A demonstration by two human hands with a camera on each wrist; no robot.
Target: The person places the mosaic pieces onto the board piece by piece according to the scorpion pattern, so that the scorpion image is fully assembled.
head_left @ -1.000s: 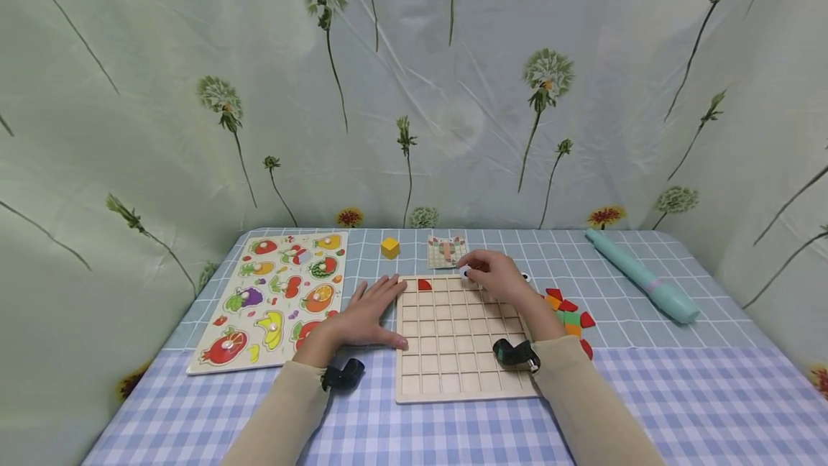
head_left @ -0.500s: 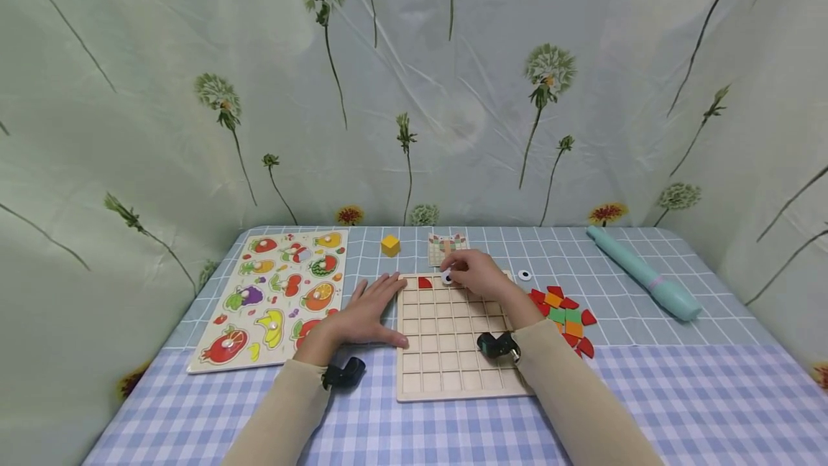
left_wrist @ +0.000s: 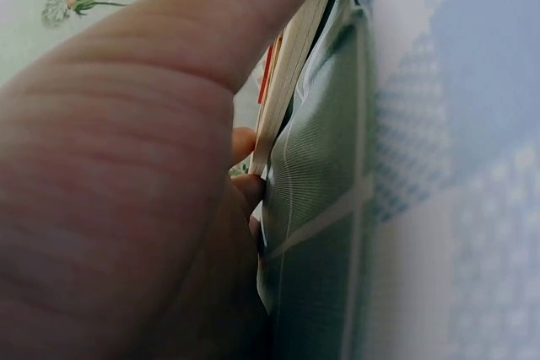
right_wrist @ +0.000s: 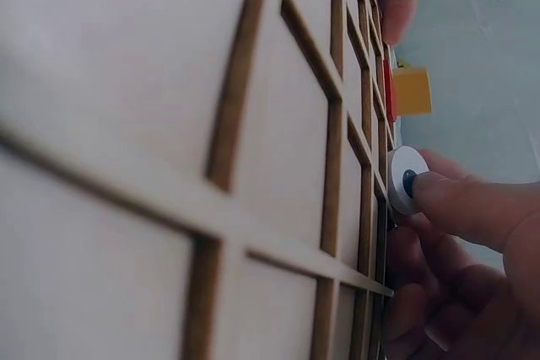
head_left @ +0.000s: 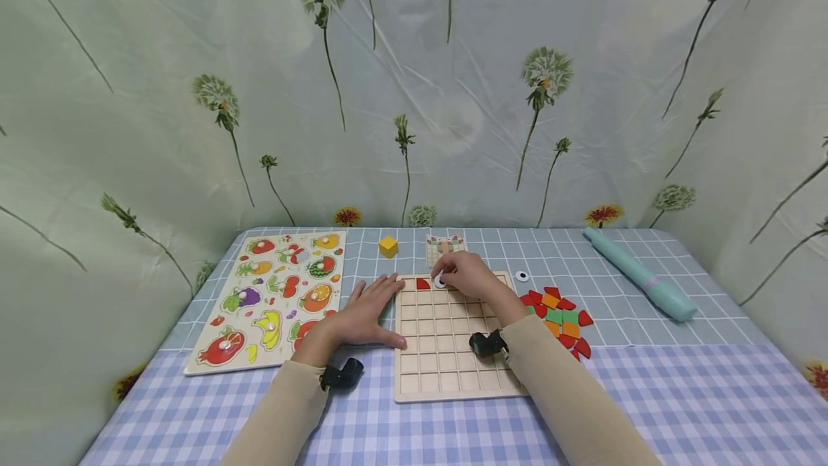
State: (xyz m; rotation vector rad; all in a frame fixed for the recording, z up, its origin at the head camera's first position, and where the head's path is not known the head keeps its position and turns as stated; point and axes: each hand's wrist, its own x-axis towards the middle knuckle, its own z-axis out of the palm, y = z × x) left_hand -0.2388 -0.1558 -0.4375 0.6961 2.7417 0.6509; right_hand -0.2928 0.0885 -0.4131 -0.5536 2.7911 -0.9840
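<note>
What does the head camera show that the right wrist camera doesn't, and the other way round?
Only the head view shows the left hand resting flat at the grid board's left edge, the fruit puzzle, the loose coloured pieces and a second eye disc. Only the right wrist view shows a fingertip pressing the white eye disc close up. Both show the right hand, the red piece and the yellow cube.

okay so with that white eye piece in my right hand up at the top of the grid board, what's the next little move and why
Probably lower the white eye piece flat into the top-row cell just right of the red piece. The right hand pinches it there, tilted at the grid board, not seated yet, while the left hand lies flat at the board's left edge, steadying it.
</note>
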